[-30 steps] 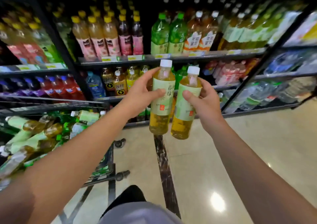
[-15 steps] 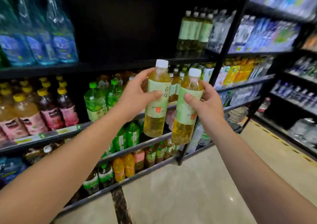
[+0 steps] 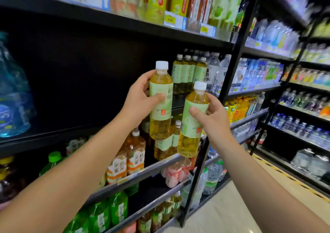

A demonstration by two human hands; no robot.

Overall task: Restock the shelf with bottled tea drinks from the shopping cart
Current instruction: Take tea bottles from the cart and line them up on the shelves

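Before the dark drinks shelf (image 3: 114,21), both bare arms reach forward and up, each hand wrapped round one upright tea bottle. Left hand (image 3: 138,98) grips the higher bottle (image 3: 161,100) at its pale green label, thumb pressed across the front, fingers curled behind. Right hand (image 3: 213,115) holds the lower bottle (image 3: 193,120) just beside it, thumb on the label and fingers curled round the far side. Both bottles have white caps and yellow tea inside, and they hang in the air in front of the shelf, set down on nothing. Behind them a row of matching tea bottles (image 3: 189,72) stands on the middle shelf board, with a wide dark gap to its left. Water bottles (image 3: 217,72) stand next to that row. Further shelves of drinks line the aisle on the right above a pale floor (image 3: 232,213).
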